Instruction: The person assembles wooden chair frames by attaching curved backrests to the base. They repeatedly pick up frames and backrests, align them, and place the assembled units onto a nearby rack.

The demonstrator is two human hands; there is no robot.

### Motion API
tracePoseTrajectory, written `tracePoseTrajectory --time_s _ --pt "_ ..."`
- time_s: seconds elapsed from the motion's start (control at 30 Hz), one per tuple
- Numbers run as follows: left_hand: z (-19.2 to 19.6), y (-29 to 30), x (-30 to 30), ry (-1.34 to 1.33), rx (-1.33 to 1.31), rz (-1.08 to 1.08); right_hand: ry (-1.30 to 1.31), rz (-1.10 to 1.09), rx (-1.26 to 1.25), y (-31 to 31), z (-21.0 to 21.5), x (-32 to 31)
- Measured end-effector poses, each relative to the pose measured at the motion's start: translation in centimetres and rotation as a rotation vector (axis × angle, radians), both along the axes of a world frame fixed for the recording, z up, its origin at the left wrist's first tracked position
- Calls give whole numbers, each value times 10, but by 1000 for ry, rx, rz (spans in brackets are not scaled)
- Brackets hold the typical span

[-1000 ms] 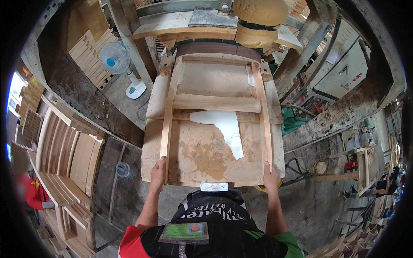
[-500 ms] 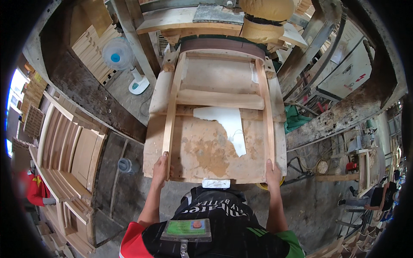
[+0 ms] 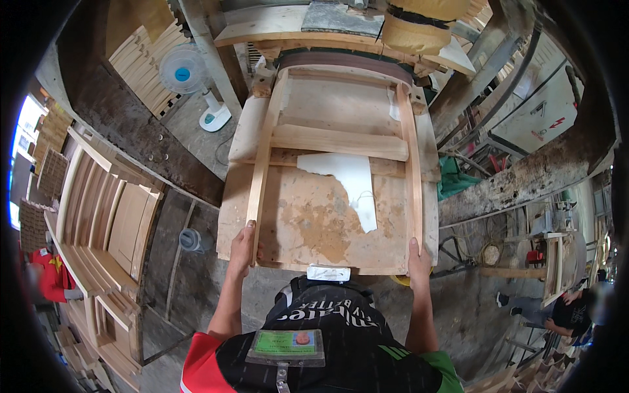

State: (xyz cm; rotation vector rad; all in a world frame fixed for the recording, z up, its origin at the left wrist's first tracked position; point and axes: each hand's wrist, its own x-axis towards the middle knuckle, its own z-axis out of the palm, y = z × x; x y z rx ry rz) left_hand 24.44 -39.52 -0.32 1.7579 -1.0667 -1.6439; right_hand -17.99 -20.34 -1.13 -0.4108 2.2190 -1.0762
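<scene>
A pale wooden frame [image 3: 339, 142] with two long side rails, a crossbar and a curved far end reaches away from me over a worn wooden board [image 3: 314, 216]. My left hand [image 3: 242, 249] is closed round the near end of its left rail. The near end of the right rail is in my right hand [image 3: 418, 261], thumb along the top. At its far end the frame meets a curved brown band [image 3: 347, 60] that looks like a sanding belt; whether they touch I cannot tell. A torn white sheet [image 3: 347, 183] lies on the board, inside the frame.
Rusty steel beams [image 3: 137, 134] flank the board on both sides. A fan [image 3: 185, 73] stands at the far left, with stacked curved wooden frames [image 3: 98, 229] nearer. A bucket [image 3: 191, 240] sits on the floor. People are at the left edge [image 3: 49, 275] and right edge [image 3: 557, 311].
The pale curved end of the frame now shows in front of the brown band. Both my hands have shifted slightly away from me with the rails, still gripping. The person at right has moved.
</scene>
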Motion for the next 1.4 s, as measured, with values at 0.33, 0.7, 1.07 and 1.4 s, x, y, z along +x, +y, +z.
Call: tracePoseTrajectory --time_s 0.33,0.7,1.07,1.4 --pt "4 3 -4 -15 -2 26 -335 -14 -115 3 5 -8" --pt "5 8 -7 -20 -39 2 -492 61 -261 14 -6 -19" --pt "8 7 -12 3 -58 -11 -471 86 -270 15 -4 -18" --pt "-4 -1 -2 130 26 -14 -433 67 -205 14 1 -16"
